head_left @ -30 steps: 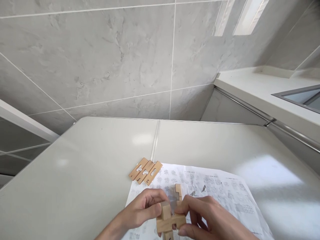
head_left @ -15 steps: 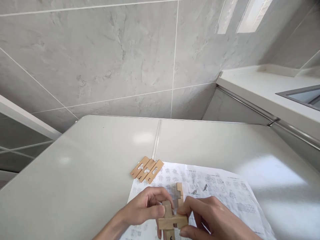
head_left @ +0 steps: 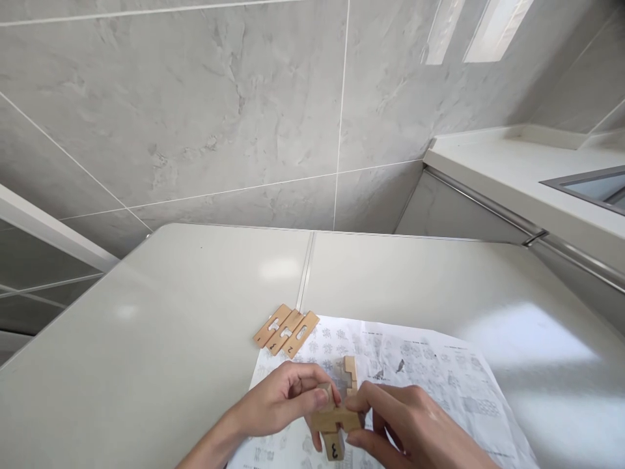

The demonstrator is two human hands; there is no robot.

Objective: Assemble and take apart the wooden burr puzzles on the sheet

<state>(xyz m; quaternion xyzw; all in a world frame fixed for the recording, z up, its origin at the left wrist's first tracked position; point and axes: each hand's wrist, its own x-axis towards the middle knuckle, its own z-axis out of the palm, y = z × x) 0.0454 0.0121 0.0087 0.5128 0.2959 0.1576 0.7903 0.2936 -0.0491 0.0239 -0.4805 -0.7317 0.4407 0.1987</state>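
My left hand [head_left: 278, 402] pinches an upright wooden puzzle block, whose lower end [head_left: 334, 449] bears a black 3. Crossing it is a second wooden puzzle block [head_left: 326, 421], its right end between the thumb and fingers of my right hand [head_left: 410, 417]. The two blocks touch in a cross shape, with a small notch showing where they meet; how deeply they interlock is hidden. Just beyond my fingers a notched wooden piece [head_left: 349, 366] lies on the printed paper sheet [head_left: 430, 355], partly covered by my right hand.
Three flat wooden plates [head_left: 286, 333] with cut-out slots and handwritten numbers lie side by side at the paper's upper left corner. Everything rests on a glossy white table [head_left: 146, 339] with a seam. Behind it rises a grey tiled wall; a white counter [head_left: 508, 166] stands at right.
The crossed blocks have tilted in my hands, so the end marked 3 now faces me more fully and the upper end looks shorter. Both hands keep their hold.
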